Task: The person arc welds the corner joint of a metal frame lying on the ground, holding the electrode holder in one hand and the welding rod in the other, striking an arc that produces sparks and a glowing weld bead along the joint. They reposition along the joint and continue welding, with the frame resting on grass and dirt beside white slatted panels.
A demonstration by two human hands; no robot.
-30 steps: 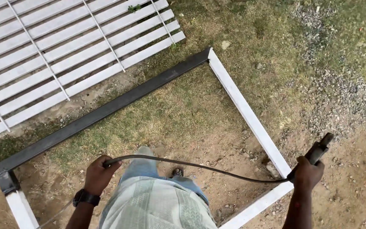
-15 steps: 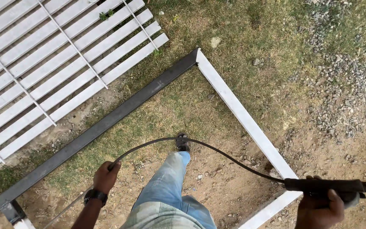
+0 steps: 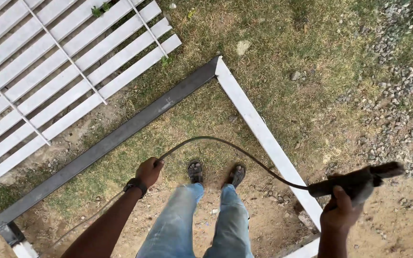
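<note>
One person stands on the ground and looks down. Two hands show, two legs in blue jeans, and two dark sandals on the feet.

The right hand has its grip closed tight around one dark tool. The tool is long and points off to the right, out past the hand. The thumb lies up on the side of it.

One thin black cable comes out of the near end of the tool. It curves up over the dirt, above the two feet, and bends back down to the left hand. The left hand has its grip closed around the cable. So the cable hangs in an arch between the two hands. Past the left hand it runs down and off to the lower left. There is one dark watch on the left wrist.

On the ground lies one big frame. One side is a dark grey bar. The next side is a white bar. They meet in a corner up top. The feet stand inside the frame.

One white slatted panel lies flat at the upper left, just past the grey bar. Grey gravel lies on the right.
</note>
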